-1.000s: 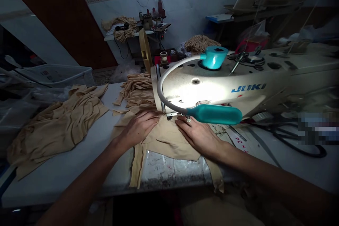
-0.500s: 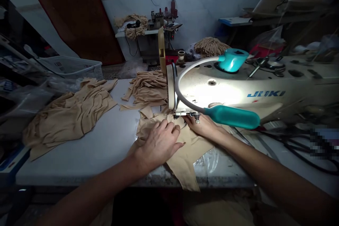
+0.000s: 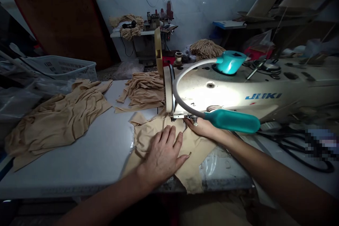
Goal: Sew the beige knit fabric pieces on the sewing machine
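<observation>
A white sewing table (image 3: 79,174) filled the dim workshop, with a plastic basket (image 3: 60,67) behind a crumpled tan knit cloth (image 3: 58,120) and a rumpled tan stack (image 3: 143,91). The left hand (image 3: 162,157) lay spread flat on a tan fabric panel (image 3: 147,136) before the needle, the right hand (image 3: 201,128) flat on its far edge beside the presser foot (image 3: 194,120), under a teal gooseneck lamp (image 3: 233,120) on the Juki sewing machine (image 3: 212,91)

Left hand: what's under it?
Tan fabric lies under the left hand, on the white table. The patch directly beneath the palm and fingers is covered, so any seam or fold there cannot be seen.
</observation>
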A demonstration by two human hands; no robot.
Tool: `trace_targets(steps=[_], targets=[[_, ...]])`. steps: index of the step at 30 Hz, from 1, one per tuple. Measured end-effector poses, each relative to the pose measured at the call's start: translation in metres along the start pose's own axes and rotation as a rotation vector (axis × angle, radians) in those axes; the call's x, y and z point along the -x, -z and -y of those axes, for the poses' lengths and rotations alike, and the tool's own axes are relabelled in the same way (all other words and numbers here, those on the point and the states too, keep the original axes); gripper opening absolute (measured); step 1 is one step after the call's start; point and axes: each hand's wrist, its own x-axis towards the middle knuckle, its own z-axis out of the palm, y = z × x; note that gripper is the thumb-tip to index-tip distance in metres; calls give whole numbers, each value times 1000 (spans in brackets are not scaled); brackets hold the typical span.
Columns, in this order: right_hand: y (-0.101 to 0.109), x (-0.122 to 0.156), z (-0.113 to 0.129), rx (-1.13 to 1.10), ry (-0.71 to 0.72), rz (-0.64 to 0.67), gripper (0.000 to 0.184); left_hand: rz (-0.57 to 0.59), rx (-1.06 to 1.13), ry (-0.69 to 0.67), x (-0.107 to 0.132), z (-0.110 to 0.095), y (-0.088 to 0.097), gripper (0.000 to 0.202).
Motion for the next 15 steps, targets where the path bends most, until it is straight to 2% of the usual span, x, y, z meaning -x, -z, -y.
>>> trace_targets(steps=[5,9,13,15], targets=[[28,13,27,-46,-26,79,36,26,41,-16,10,10,12,64],[52,60,56,-81,7,100,40,34,82,-86,36,29,23,47],[65,110,87,-101,75,23,5,-1,84,-108,63,41,28,42],[73,124,106,-82,113,-35,9,24,71,-127,72,43,31,50]])
